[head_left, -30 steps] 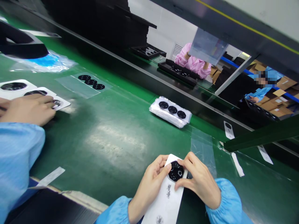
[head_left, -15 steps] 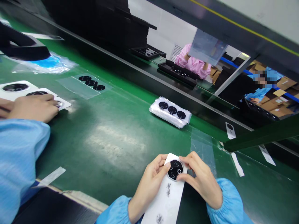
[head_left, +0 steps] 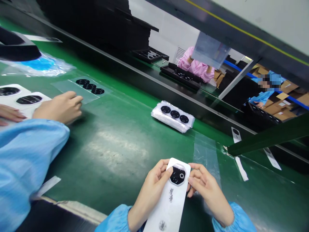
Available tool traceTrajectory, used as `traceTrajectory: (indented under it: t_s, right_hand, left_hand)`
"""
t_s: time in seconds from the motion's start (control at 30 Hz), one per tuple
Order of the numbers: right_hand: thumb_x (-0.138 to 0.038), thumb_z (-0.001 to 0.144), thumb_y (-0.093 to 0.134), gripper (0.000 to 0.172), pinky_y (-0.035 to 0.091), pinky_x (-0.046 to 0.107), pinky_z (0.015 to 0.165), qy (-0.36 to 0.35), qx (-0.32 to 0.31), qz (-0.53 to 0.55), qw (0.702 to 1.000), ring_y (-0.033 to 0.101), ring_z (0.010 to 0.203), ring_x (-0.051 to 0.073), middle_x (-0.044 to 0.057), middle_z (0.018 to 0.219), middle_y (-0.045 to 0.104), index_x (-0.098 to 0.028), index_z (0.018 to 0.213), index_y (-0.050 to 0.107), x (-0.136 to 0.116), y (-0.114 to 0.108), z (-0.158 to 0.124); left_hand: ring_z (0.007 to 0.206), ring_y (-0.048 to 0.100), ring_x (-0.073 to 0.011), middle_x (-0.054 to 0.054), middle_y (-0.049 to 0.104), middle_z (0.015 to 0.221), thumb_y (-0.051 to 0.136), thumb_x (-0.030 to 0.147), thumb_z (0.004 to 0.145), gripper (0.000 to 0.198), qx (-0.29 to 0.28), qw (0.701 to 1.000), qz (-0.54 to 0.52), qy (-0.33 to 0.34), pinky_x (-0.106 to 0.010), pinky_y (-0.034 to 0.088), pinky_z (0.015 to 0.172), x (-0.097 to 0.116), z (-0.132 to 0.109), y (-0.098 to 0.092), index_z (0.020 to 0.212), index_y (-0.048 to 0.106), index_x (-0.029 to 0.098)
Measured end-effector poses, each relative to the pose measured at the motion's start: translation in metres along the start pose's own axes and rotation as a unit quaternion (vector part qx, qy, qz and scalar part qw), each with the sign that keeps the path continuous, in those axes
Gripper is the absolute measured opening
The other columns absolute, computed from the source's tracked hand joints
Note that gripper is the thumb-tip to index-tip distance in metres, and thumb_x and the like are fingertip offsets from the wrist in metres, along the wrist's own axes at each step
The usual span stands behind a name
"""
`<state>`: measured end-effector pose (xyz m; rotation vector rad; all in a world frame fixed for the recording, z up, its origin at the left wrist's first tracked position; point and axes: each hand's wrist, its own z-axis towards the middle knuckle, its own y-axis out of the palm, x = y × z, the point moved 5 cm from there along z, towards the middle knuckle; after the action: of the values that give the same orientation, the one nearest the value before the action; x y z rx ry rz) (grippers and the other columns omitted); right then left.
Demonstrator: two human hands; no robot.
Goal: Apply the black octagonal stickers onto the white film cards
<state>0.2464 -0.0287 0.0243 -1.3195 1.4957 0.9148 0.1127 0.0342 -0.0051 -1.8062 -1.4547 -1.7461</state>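
Observation:
A long white phone back cover [head_left: 164, 207] with dark printed characters lies tilted in front of me, its lower end cut off by the frame. Near its top sits a black, roughly octagonal camera lens plate [head_left: 177, 176]. My left hand [head_left: 152, 190] grips the cover's left edge, thumb resting by the plate's left rim and fingers behind. At the right edge, my right hand [head_left: 209, 188] holds the cover between bent fingers and thumb. A stack of lens sheets [head_left: 172, 116] in clear film lies beyond, apart from both hands.
At left, a co-worker's hand [head_left: 59, 108] is over white covers [head_left: 36, 96]. A film strip with black lens plates [head_left: 89, 87] lies behind it. Clear film [head_left: 205, 151] is on the green bench [head_left: 116, 138]. A green post [head_left: 267, 138] slants at right.
My right thumb has left the lens plate and now sits at the cover's right edge. The co-worker's hand has moved right, off the covers' end. The view has shifted slightly.

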Motion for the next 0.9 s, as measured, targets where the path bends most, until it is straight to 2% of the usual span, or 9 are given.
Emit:
traceTrajectory:
  t_s: [0.13, 0.27, 0.4, 0.9]
  right_hand:
    - [-0.047, 0.076, 0.069, 0.048, 0.051, 0.023, 0.05, 0.006, 0.019, 0.023, 1.0, 0.058, 0.058, 0.011, -0.003, 0.069, 0.052, -0.015, 0.104, 0.046, -0.002, 0.0, 0.001]
    - [-0.047, 0.075, 0.07, 0.048, 0.051, 0.022, 0.049, -0.01, 0.033, 0.029, 0.999, 0.058, 0.056, 0.01, -0.004, 0.067, 0.052, -0.015, 0.103, 0.048, -0.002, -0.001, 0.0]
    - [-0.047, 0.075, 0.07, 0.046, 0.052, 0.022, 0.049, -0.023, 0.044, 0.029, 0.998, 0.059, 0.056, 0.011, -0.004, 0.067, 0.052, -0.016, 0.102, 0.049, 0.0, 0.0, 0.0]
    - [-0.046, 0.078, 0.068, 0.04, 0.051, 0.023, 0.049, -0.04, 0.043, 0.029, 0.998, 0.059, 0.056, 0.011, -0.005, 0.067, 0.051, -0.017, 0.1, 0.05, -0.003, 0.003, -0.003]
  left_hand:
    - [0.067, 0.059, -0.0144, -0.006, 0.066, 0.093, 0.062, 0.043, 0.08, 0.047, -0.016, 0.999, 0.014, -0.034, -0.023, 0.044, 0.056, -0.003, -0.003, 0.002, 0.116, 0.047, 0.018]
    - [0.065, 0.06, -0.0137, -0.003, 0.066, 0.095, 0.072, 0.032, 0.071, 0.062, -0.057, 0.995, -0.026, -0.074, -0.023, 0.046, 0.056, -0.005, -0.008, 0.009, 0.122, 0.039, 0.023]
    - [0.062, 0.059, -0.0117, -0.003, 0.067, 0.093, 0.071, 0.025, 0.073, 0.059, -0.05, 0.994, -0.035, -0.086, -0.021, 0.044, 0.054, -0.003, -0.009, 0.01, 0.121, 0.038, 0.023]
    - [0.06, 0.057, -0.0113, -0.003, 0.067, 0.088, 0.072, 0.034, 0.072, 0.059, -0.066, 0.993, -0.043, -0.088, -0.02, 0.041, 0.052, -0.002, -0.009, 0.012, 0.12, 0.038, 0.023]
